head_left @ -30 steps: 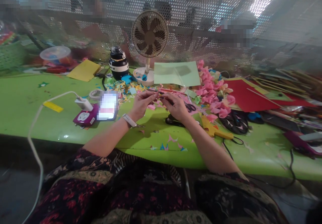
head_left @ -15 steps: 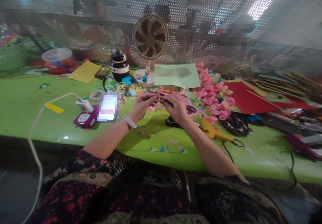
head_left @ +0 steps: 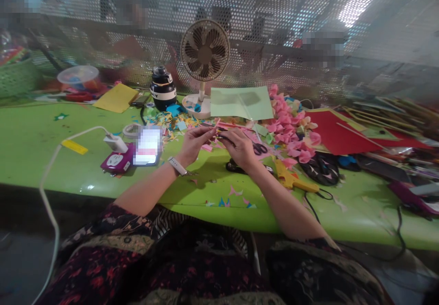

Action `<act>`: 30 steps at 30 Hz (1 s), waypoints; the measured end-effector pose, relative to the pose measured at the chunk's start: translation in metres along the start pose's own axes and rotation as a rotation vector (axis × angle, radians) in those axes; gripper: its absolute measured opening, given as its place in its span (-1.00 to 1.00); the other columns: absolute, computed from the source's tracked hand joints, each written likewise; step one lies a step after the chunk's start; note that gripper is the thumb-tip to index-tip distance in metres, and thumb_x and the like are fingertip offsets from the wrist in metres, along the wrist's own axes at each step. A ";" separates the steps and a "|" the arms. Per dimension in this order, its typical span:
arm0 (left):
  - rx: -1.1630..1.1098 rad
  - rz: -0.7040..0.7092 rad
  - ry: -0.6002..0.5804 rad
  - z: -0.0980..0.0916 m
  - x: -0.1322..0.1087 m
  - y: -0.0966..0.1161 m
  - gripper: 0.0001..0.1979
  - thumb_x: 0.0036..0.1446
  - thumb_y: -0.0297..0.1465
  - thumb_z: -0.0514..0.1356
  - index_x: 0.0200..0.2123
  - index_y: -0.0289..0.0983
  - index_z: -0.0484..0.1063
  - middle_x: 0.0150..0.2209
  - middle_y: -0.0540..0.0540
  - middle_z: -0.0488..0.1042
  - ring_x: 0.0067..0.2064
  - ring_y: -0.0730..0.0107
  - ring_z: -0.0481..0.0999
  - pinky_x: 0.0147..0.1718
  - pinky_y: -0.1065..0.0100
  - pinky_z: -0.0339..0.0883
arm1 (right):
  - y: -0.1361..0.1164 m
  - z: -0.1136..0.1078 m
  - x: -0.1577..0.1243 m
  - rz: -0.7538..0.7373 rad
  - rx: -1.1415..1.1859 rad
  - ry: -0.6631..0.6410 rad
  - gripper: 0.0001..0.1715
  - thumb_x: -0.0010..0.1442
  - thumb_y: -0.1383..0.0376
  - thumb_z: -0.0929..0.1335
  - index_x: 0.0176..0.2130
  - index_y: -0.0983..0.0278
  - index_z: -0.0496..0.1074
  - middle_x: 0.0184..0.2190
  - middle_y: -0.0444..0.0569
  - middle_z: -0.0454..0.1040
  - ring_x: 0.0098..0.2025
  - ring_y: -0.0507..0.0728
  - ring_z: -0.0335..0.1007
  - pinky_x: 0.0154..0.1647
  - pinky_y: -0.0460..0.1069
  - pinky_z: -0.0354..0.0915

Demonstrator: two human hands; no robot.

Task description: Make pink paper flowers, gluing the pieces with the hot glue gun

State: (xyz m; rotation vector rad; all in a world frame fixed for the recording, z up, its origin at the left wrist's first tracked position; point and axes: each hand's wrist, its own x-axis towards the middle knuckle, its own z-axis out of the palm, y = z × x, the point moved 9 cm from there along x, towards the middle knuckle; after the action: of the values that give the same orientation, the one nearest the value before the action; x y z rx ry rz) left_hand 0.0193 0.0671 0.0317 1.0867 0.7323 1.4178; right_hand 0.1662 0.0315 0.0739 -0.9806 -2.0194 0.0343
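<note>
Purple socket block: at my left on the tabletop, a white charger plugged in.
Phone: just right of the block, its lit screen masked.
Left hand: thumb and fingers closed in a pinch, tips pointing right; a pale-banded watch on the wrist.
Small pink piece: between the tips of my two hands, in front of the fan; right of the left fingers, left of the right, neither hand clearly nearer. Its visible tip points up and away from me; the full long axis cannot be told.
Right hand: fingers bent over the same piece, also pinching, tips pointing left.
Scissors: black handles showing just beyond the right hand, the rest not clearly seen.
Yellow glue gun: right of my right forearm, apart from it.
Pink petals: heaped beyond the glue gun.
Obscured: most of the piece, behind fingers; a yellow speck there is too blurred to identify.
</note>
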 end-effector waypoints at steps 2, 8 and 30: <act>-0.001 -0.004 -0.002 0.001 0.000 0.000 -0.62 -0.24 -0.07 0.54 -0.41 -0.19 0.64 -0.48 0.01 0.57 -0.47 0.53 0.45 -0.44 0.42 0.33 | -0.001 0.001 0.001 -0.002 0.033 -0.002 -0.72 0.40 0.10 0.32 -0.08 0.11 0.59 -0.18 0.03 0.59 -0.10 0.22 0.52 -0.04 0.09 0.45; -0.007 0.057 0.024 -0.002 0.001 0.006 -0.67 -0.11 -0.12 0.51 -0.49 -0.21 0.54 -0.48 0.03 0.51 -0.44 0.55 0.44 -0.43 0.42 0.30 | -0.006 0.001 0.001 0.029 0.043 0.003 -0.66 0.37 0.05 0.34 0.01 0.15 0.52 -0.11 0.06 0.59 -0.11 0.24 0.53 -0.05 0.13 0.46; -0.053 -0.042 0.089 -0.012 0.004 -0.006 -0.69 -0.18 -0.16 0.54 -0.45 -0.20 0.59 -0.46 0.02 0.55 -0.42 0.51 0.48 -0.41 0.42 0.30 | -0.010 0.005 -0.002 -0.015 -0.042 -0.009 -0.71 0.41 0.17 0.31 -0.01 0.17 0.56 -0.14 0.06 0.61 -0.14 0.21 0.55 -0.07 0.08 0.44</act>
State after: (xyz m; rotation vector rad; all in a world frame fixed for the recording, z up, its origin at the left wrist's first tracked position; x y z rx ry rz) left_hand 0.0113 0.0741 0.0223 0.9672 0.7731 1.4490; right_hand 0.1568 0.0249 0.0733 -0.9931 -2.0425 -0.0122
